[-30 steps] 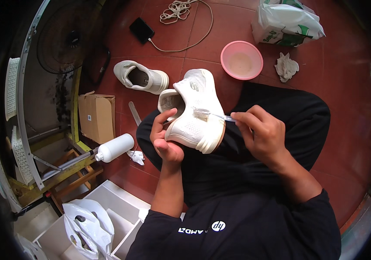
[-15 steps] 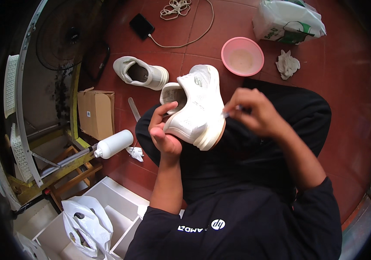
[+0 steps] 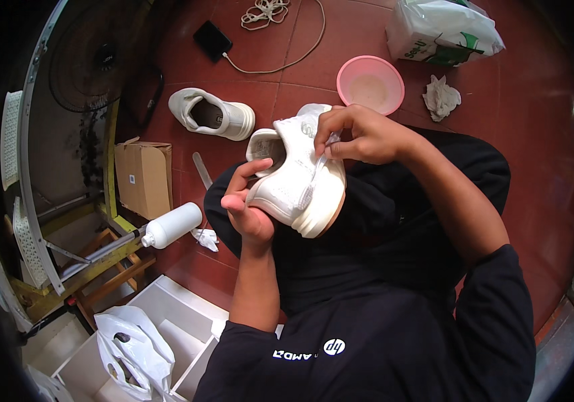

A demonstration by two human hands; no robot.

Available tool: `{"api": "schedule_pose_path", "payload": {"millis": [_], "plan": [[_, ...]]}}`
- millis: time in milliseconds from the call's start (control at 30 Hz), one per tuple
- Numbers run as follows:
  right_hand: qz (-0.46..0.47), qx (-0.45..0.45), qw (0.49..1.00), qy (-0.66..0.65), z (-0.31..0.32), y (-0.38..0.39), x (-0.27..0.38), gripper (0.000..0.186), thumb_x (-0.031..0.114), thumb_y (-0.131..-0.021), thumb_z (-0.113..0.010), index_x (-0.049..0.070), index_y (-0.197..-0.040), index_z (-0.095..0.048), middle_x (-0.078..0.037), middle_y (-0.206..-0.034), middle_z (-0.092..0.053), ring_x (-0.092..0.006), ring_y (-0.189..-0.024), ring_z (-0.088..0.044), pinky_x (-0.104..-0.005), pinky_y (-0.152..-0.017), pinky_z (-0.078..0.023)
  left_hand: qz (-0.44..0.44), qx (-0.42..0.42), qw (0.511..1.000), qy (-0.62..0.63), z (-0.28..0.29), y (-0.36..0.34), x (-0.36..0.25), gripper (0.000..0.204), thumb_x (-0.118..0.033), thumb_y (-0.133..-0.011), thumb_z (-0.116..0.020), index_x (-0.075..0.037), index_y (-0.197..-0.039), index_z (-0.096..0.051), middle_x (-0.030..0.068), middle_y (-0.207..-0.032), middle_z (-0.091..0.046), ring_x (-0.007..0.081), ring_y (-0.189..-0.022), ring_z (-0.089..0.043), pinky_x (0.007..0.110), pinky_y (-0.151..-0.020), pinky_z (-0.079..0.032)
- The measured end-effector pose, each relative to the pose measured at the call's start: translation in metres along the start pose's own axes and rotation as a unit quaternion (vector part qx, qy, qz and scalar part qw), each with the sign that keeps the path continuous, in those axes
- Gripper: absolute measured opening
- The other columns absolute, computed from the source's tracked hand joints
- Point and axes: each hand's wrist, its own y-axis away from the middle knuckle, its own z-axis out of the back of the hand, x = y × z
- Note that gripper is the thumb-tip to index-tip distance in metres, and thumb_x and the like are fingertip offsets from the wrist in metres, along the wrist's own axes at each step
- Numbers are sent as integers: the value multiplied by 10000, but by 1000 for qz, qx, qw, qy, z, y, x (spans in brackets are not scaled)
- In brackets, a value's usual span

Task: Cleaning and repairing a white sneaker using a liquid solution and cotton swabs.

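Note:
My left hand point(image 3: 252, 213) grips a white sneaker point(image 3: 287, 175) by its heel end, fingers at the collar opening. The sneaker is tilted above my lap, toe pointing away and pale sole edge toward the right. Over its right side, near the toe, my right hand point(image 3: 361, 137) pinches a slim, see-through whitish stick-like thing point(image 3: 317, 171). This lies along the sneaker's side; its exact kind is hard to make out. The matching white sneaker point(image 3: 212, 115) rests on the floor, farther off to the left.
Beyond my knees stand a pink basin point(image 3: 371, 83) of cloudy liquid, a crumpled tissue point(image 3: 442, 98) and a plastic-wrapped pack point(image 3: 438, 33). Leftward are a cardboard box point(image 3: 143, 179), a white bottle point(image 3: 173, 225) and a white bin point(image 3: 183, 328). A black device point(image 3: 212, 41) with a cable lies far off.
My right hand has moved from the sole edge up and left over the sneaker's side, with the slim thing in it. My left hand keeps its hold; the view has shifted slightly.

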Motion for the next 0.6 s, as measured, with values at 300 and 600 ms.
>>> {"api": "schedule_pose_path", "payload": {"millis": [300, 600], "plan": [[-47, -8, 998, -29, 8, -8, -14, 180, 117, -762, -638, 34, -904, -712, -66, -858, -677, -155, -823, -594, -304, -786, -456, 6, 2, 1000, 25, 3, -1, 2, 924, -788, -814, -404, 73, -1109, -563, 212, -1040, -647, 267, -993, -641, 377, -909, -504], [-24, -18, 997, -67, 5, 5, -20, 106, 43, -778, -645, 6, -868, -686, -64, -884, -642, -168, -882, -585, -299, -817, -442, 17, 17, 999, 32, 8, 0, 3, 926, -790, -812, -406, 76, -1101, -563, 211, -1023, -656, 264, -965, -652, 369, -888, -516]]}}
